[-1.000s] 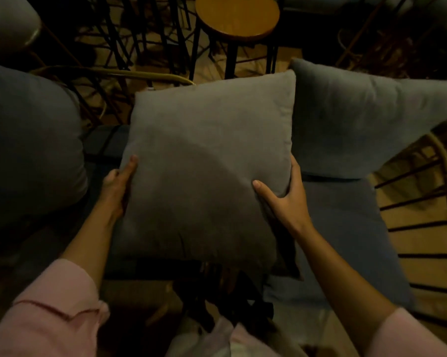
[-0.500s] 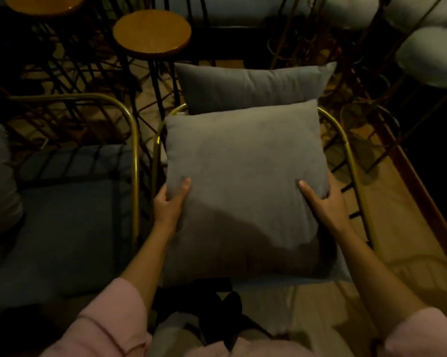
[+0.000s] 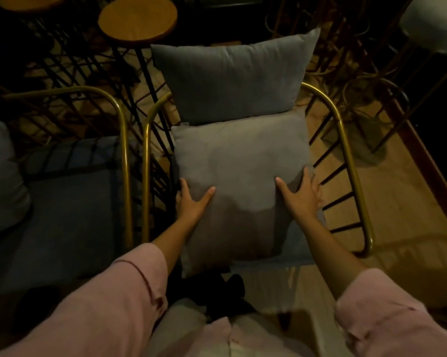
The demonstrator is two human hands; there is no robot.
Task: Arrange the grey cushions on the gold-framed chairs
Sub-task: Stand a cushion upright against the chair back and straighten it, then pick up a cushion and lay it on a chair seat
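Observation:
A square grey cushion [image 3: 240,161] lies over the seat of the gold-framed chair [image 3: 346,150] in the middle of the view. My left hand [image 3: 192,200] grips its left edge, thumb on top. My right hand [image 3: 298,198] holds its right edge the same way. A second grey cushion [image 3: 232,78] leans upright against the chair's back, just behind the one I hold. The chair's blue seat pad is mostly hidden under the held cushion.
A second gold-framed chair [image 3: 124,150] with a blue seat pad [image 3: 62,215] stands close on the left, a grey cushion [image 3: 1,176] at its far left. Round wooden stools [image 3: 137,19] on black legs stand behind. A white stool [image 3: 433,24] sits at top right.
I have carried the cushion from the left chair to the middle chair and lowered it toward the seat. Both hands have kept their hold on its edges.

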